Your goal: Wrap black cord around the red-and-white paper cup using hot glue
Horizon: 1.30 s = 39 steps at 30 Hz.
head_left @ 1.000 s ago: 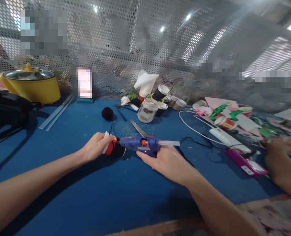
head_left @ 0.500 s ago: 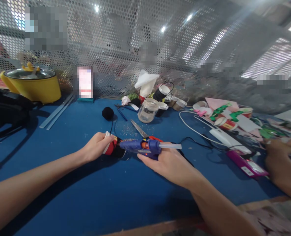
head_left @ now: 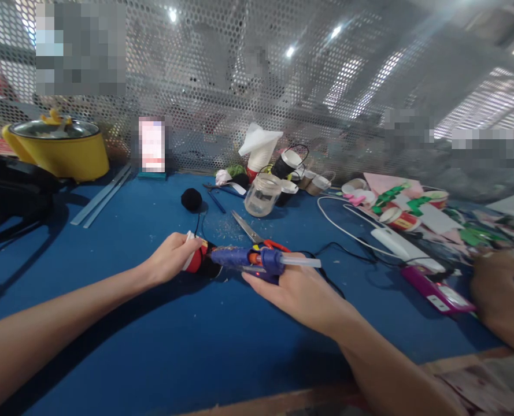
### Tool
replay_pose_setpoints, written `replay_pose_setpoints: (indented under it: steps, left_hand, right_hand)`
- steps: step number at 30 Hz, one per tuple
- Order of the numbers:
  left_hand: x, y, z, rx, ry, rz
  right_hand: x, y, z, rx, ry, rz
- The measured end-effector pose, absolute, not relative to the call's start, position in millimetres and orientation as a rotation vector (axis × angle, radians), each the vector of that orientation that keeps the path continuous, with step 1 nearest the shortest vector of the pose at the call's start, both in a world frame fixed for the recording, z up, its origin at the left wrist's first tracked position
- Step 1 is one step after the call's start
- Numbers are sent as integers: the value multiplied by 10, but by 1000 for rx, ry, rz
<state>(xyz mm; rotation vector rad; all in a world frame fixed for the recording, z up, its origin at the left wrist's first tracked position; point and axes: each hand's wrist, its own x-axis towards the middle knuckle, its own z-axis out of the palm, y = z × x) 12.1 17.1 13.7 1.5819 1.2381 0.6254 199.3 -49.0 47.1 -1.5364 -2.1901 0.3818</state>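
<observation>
My left hand (head_left: 170, 257) is closed around a small red paper cup (head_left: 193, 263), its thumb near the white rim. Black yarn covers the cup's right end, and a strand runs from it to a black yarn ball (head_left: 191, 200) on the table. My right hand (head_left: 306, 292) grips a blue hot glue gun (head_left: 235, 257), with a clear glue stick (head_left: 300, 262) poking out of its back. The gun's nozzle points left, at the yarn-covered end of the cup; whether it touches is hard to see. Orange-handled scissors (head_left: 248, 227) lie just behind the gun.
A clear jar (head_left: 263, 195), wrapped cups (head_left: 288, 163) and pliers (head_left: 214, 197) stand or lie at the back. At left are a yellow pot (head_left: 66, 153) and glue sticks (head_left: 103, 196). Right, a purple power strip (head_left: 436, 289) lies by another person's hand (head_left: 497, 283).
My hands, the cup and the glue gun stay almost where they were. The other person's hand at the right has shifted slightly.
</observation>
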Motion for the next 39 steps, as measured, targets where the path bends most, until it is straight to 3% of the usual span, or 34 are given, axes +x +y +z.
replay_pose_setpoints:
  steps: [39]
  left_hand:
    - [71, 153, 92, 1834, 1190, 566]
  right_hand:
    - [2021, -480, 534, -1630, -2157, 463]
